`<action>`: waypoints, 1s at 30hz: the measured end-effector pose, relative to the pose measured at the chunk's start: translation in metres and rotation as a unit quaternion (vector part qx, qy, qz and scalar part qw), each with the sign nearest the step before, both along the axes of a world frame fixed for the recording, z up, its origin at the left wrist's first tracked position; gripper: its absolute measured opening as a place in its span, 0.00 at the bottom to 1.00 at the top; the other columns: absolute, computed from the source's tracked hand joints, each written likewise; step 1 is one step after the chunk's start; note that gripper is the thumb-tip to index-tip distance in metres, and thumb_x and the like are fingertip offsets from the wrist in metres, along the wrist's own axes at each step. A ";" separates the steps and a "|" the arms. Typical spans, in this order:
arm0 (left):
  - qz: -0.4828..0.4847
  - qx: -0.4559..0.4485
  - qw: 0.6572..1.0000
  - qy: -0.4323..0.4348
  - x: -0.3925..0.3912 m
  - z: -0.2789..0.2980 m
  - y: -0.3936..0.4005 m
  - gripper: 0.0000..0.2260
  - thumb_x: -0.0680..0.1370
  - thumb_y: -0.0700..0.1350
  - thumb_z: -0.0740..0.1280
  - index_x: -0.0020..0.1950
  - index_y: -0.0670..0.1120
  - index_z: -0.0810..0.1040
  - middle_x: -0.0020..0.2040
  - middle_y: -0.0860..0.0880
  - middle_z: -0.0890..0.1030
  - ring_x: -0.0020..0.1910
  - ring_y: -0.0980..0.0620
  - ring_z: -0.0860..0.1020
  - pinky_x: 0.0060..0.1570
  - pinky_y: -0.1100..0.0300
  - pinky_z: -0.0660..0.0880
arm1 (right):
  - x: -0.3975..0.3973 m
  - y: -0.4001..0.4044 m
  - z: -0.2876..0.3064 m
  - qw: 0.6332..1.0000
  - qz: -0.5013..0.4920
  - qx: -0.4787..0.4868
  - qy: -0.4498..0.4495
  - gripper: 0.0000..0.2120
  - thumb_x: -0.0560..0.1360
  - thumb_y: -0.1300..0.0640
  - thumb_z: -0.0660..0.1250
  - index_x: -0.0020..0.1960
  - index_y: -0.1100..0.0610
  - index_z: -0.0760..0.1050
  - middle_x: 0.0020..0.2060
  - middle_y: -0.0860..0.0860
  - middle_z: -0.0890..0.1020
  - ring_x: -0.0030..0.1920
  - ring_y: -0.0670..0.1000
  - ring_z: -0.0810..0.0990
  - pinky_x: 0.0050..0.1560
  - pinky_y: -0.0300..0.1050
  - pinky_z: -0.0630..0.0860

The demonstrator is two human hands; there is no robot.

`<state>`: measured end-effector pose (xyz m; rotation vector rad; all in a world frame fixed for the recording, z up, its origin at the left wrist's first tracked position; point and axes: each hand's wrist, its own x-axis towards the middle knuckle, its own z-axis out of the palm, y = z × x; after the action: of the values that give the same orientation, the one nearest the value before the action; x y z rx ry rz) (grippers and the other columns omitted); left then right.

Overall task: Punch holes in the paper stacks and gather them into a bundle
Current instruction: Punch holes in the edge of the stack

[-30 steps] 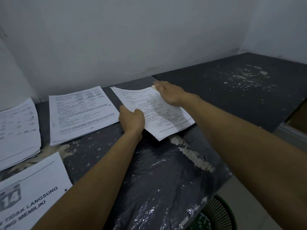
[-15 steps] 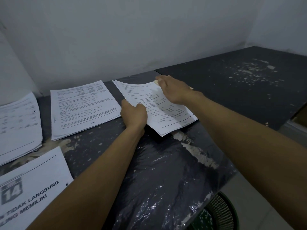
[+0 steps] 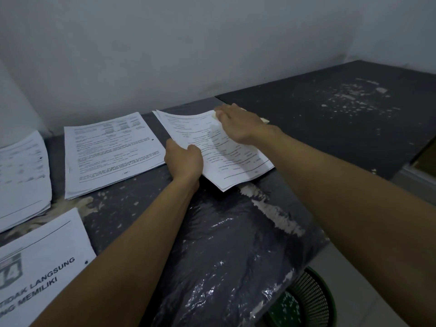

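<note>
While left hand (image 3: 183,160) grips paper stack (image 3: 226,152), right hand (image 3: 238,125) seemingly presses it.

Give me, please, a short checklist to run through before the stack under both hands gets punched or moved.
1. Left hand grips the near-left edge of the paper stack: ok.
2. Right hand lies on the stack's far corner, steadying it: ok.
3. Stack edges squared: not ok, sheets fan slightly at the far-left corner.
4. Hole punch located: cannot tell, only a dark shape peeks from under the stack's near corner.
5. Neighbouring stack apart from this one: ok, a strip of table shows between.
6. Holes already in this stack: cannot tell.
</note>
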<state>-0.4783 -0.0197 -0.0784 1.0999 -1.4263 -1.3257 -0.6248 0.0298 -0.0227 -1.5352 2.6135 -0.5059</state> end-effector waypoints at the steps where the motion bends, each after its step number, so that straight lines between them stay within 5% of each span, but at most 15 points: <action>1: -0.001 0.001 1.000 0.003 0.000 0.000 0.000 0.14 0.78 0.35 0.60 0.64 0.43 0.73 0.59 0.50 0.78 0.50 0.53 0.76 0.37 0.68 0.71 | 0.000 0.001 0.006 0.999 -0.004 -0.016 -0.033 0.29 0.82 0.38 0.40 0.75 0.49 0.64 0.76 0.49 0.65 0.76 0.57 0.61 0.68 0.59 0.61; 3: -0.003 0.002 1.000 0.005 0.001 0.000 0.000 0.14 0.79 0.36 0.60 0.64 0.43 0.73 0.60 0.49 0.79 0.51 0.52 0.77 0.39 0.67 0.72 | -0.001 0.003 0.016 0.994 -0.020 -0.045 -0.102 0.33 0.78 0.31 0.43 0.75 0.46 0.64 0.74 0.48 0.69 0.72 0.56 0.67 0.62 0.53 0.63; 7: -0.004 -0.001 1.000 0.005 0.002 0.000 0.001 0.15 0.79 0.35 0.60 0.64 0.43 0.73 0.60 0.49 0.79 0.51 0.52 0.76 0.39 0.66 0.73 | -0.009 0.006 0.025 0.982 -0.040 -0.084 -0.166 0.29 0.79 0.34 0.52 0.73 0.48 0.69 0.72 0.49 0.71 0.63 0.54 0.73 0.57 0.47 0.63; 14: -0.017 0.018 1.000 0.010 0.007 0.003 0.003 0.13 0.79 0.35 0.60 0.62 0.44 0.74 0.60 0.49 0.79 0.51 0.52 0.77 0.45 0.61 0.75 | -0.011 0.004 0.031 0.958 -0.064 -0.120 -0.252 0.29 0.78 0.35 0.57 0.73 0.51 0.69 0.72 0.51 0.70 0.59 0.50 0.70 0.55 0.47 0.63; 18: -0.017 0.021 1.000 0.006 0.011 0.007 0.004 0.13 0.79 0.35 0.60 0.62 0.44 0.74 0.60 0.48 0.79 0.51 0.50 0.78 0.49 0.57 0.77 | -0.012 0.003 0.030 0.954 -0.070 -0.122 -0.265 0.31 0.78 0.34 0.57 0.76 0.49 0.65 0.75 0.50 0.67 0.72 0.56 0.67 0.59 0.48 0.62; 22: -0.017 -0.008 1.000 -0.013 0.020 0.015 0.002 0.14 0.80 0.36 0.61 0.64 0.45 0.73 0.60 0.49 0.79 0.53 0.50 0.78 0.49 0.56 0.76 | -0.012 0.002 0.031 0.948 -0.077 -0.120 -0.285 0.32 0.77 0.34 0.57 0.76 0.48 0.64 0.76 0.50 0.66 0.74 0.57 0.65 0.66 0.50 0.63; 25: -0.010 -0.026 0.999 -0.020 0.036 0.019 -0.005 0.14 0.80 0.37 0.61 0.65 0.46 0.73 0.59 0.51 0.79 0.52 0.52 0.77 0.44 0.60 0.74 | -0.012 0.003 0.031 0.940 -0.070 -0.135 -0.305 0.29 0.78 0.36 0.61 0.75 0.48 0.67 0.75 0.49 0.68 0.73 0.55 0.66 0.60 0.45 0.62; 28: -0.005 -0.044 0.999 -0.028 0.059 0.022 -0.013 0.13 0.81 0.38 0.62 0.65 0.46 0.73 0.58 0.51 0.79 0.50 0.52 0.77 0.41 0.62 0.74 | -0.009 0.004 0.035 0.926 -0.090 -0.166 -0.328 0.26 0.76 0.40 0.66 0.71 0.50 0.73 0.69 0.49 0.74 0.68 0.53 0.72 0.57 0.44 0.64; 30: 0.000 -0.055 0.998 -0.033 0.075 0.025 -0.018 0.13 0.81 0.38 0.62 0.65 0.46 0.73 0.58 0.50 0.79 0.53 0.50 0.78 0.47 0.58 0.75 | -0.003 0.002 0.037 0.926 -0.115 -0.192 -0.305 0.17 0.75 0.44 0.68 0.60 0.51 0.80 0.52 0.46 0.81 0.53 0.50 0.78 0.54 0.44 0.68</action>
<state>-0.4032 -0.0379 -0.0530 1.0783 -1.5289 -1.2055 -0.6283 0.0314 0.0139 -0.9091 2.2717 -1.3355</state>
